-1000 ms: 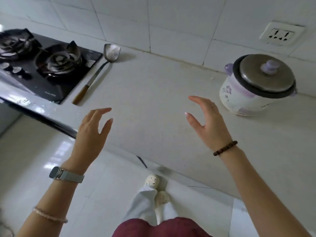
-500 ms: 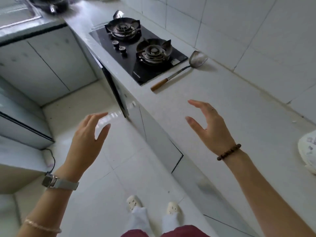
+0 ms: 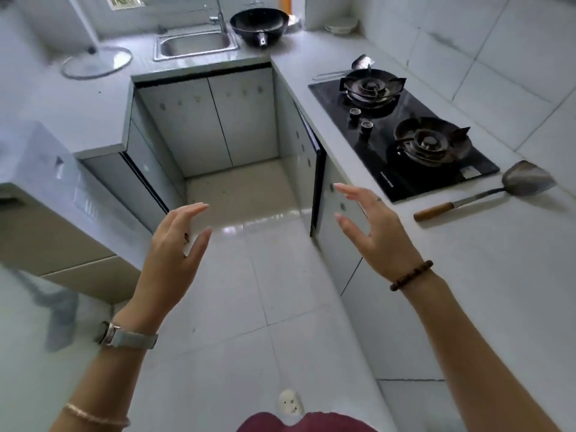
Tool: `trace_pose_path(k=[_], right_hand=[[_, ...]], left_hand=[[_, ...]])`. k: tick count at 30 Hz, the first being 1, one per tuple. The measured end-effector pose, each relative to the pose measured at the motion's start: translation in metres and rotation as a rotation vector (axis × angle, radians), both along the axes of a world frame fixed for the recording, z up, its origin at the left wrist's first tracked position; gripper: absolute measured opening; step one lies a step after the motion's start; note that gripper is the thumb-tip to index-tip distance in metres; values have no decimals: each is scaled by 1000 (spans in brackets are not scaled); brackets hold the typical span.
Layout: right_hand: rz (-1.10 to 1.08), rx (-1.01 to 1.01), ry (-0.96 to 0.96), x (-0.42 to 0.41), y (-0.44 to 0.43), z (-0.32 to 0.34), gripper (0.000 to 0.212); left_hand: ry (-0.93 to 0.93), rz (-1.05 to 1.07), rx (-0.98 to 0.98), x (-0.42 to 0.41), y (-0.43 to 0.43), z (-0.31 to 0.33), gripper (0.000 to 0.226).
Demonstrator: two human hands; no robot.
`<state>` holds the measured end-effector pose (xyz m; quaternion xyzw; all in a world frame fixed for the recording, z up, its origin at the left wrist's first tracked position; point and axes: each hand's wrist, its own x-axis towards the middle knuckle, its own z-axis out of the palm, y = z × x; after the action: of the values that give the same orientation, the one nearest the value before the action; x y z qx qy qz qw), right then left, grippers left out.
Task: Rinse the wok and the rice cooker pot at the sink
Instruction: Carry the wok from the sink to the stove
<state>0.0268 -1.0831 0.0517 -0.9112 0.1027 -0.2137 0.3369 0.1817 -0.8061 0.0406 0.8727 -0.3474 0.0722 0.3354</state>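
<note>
Task barely begun: wok sits unrinsed beside sink, while left hand and right hand hover spread and empty.

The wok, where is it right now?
In the head view the wok sits on the far counter, top centre, just right of the sink.

Tap cropped above; corner dishes perhaps bowls.
</note>
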Motion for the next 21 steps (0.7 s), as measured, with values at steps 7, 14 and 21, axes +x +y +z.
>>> trace_pose_path(k=[7,14,21], right_hand=[[39,44,-19,95,11,6,40],[95,48,-9,188,-13,-4,40],[154,55,-44,309,-65,-1,37]], left_hand=[[24,39,-78,74,17,-3,36],[65,99,-73,147,-7,-23,34],[73,165,-73,251,-60,-23,34]])
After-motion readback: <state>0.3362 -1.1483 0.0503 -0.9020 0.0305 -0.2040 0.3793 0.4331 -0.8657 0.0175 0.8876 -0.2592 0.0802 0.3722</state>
